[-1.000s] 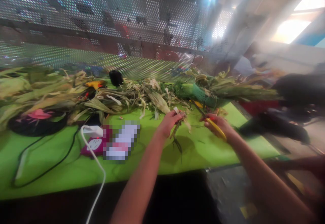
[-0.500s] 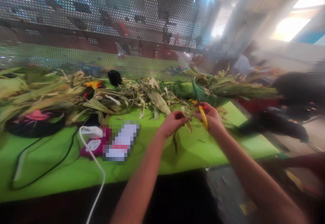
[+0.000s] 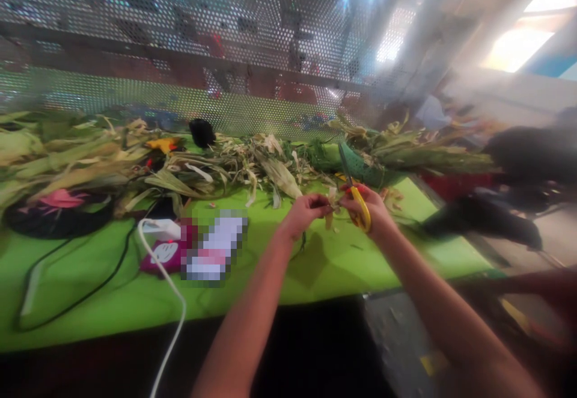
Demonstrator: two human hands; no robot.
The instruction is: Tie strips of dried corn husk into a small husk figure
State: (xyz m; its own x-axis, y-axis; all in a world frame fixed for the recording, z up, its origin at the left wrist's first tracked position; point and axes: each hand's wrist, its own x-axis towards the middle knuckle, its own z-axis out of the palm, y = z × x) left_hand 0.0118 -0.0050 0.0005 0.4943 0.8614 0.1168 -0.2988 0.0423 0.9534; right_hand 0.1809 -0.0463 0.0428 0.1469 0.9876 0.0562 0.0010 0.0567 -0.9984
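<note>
Pinched in my left hand (image 3: 306,211) is a small pale piece of dried corn husk (image 3: 330,205), raised over the green table. A thin dark strand hangs below that hand. My right hand (image 3: 372,208) is closed around yellow-handled scissors (image 3: 361,211), their dark blades (image 3: 345,162) pointing up and away from me. The right fingertips also meet the husk piece, close to the left fingertips. Just behind my hands, a heap of dry corn husks (image 3: 274,169) spreads along the back of the table.
On the left lie a phone (image 3: 216,247), a magenta pouch (image 3: 166,254), a white charger with cable (image 3: 183,305), and a black round object (image 3: 58,214) with pink on it. A perforated metal screen (image 3: 270,43) stands behind the green table (image 3: 112,302). A blurred person (image 3: 532,163) is at right.
My hands stay together at nearly the same spot, with the fingers shifted slightly on the husk piece. The dark strand below the left hand has swung and shows less. The view has tilted slightly.
</note>
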